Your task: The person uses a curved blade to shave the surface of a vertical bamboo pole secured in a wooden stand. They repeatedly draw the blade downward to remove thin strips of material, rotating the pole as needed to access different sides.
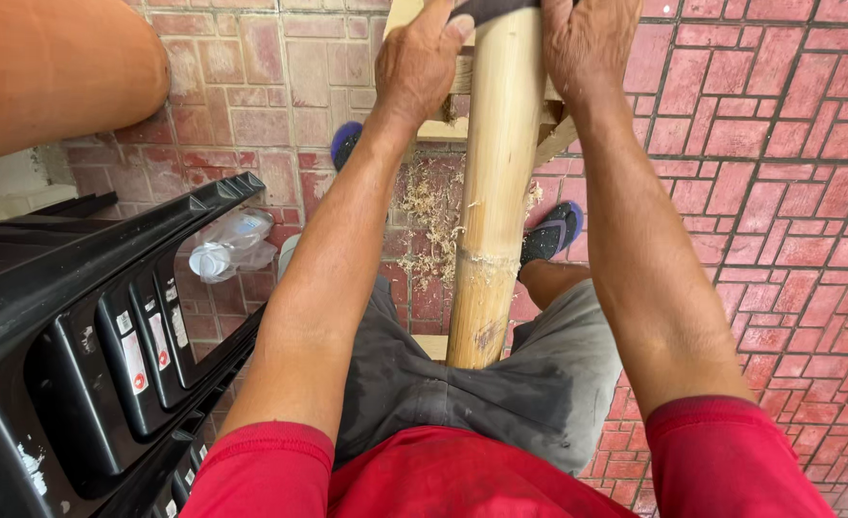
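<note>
bamboo pole (497, 192): 1 | hands (420, 59): 2 | shoes (550, 233): 2 | plastic bottle (232, 245): 1

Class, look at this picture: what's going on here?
A seated person grips a dark blade with both hands, left hand and right hand, across a bamboo pole that runs out between their knees. Shavings lie on the brick floor by their shoes. Black crates stand at the left.

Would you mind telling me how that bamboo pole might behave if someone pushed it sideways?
The bamboo pole looks stiff and straight, so it probably won't bend. Being round and smooth, it may roll or slip unless both hands, left hand and right hand, steady it.
</note>
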